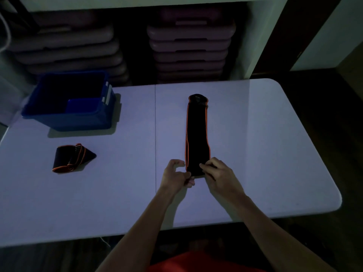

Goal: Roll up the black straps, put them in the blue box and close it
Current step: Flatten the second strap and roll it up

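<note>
A long black strap with orange edging (197, 132) lies flat on the white table (255, 134), stretched away from me. My left hand (176, 174) pinches its near left corner and my right hand (218, 173) holds its near right corner. A second black strap (72, 157), loosely folded, lies at the left of the table. The blue box (68, 107) stands open at the far left, with its lid tilted up behind it.
Stacks of grey plastic cases (188, 48) fill the shelves behind the table. The table's seam (155, 134) runs down the middle. The room is dim. The rounded right table edge (334, 183) drops to a dark floor.
</note>
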Available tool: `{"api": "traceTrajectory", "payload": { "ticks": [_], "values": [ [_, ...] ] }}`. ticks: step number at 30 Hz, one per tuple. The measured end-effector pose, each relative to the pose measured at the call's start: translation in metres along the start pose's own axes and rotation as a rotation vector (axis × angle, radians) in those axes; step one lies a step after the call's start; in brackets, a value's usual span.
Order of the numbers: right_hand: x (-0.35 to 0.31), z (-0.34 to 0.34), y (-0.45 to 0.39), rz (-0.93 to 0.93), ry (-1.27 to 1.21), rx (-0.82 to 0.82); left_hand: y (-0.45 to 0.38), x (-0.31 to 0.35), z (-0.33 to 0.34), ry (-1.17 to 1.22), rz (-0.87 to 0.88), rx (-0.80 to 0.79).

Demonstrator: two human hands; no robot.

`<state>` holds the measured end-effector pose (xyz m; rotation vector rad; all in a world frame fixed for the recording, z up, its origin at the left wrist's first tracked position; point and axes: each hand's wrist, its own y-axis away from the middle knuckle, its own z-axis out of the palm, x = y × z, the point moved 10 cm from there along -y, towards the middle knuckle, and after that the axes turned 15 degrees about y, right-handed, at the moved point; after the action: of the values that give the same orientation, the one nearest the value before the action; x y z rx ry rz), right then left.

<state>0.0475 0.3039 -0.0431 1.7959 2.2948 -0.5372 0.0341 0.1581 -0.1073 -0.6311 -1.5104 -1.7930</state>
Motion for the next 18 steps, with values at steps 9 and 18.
{"api": "traceTrajectory", "payload": {
  "ticks": [9,18],
  "values": [
    [0.003,-0.017,0.001,0.077,-0.038,0.14,-0.005,0.002,-0.008,-0.106,0.021,-0.016],
    [-0.004,0.01,-0.003,0.018,0.078,-0.037,0.002,0.01,-0.007,-0.145,0.038,-0.073]
  ]
}}
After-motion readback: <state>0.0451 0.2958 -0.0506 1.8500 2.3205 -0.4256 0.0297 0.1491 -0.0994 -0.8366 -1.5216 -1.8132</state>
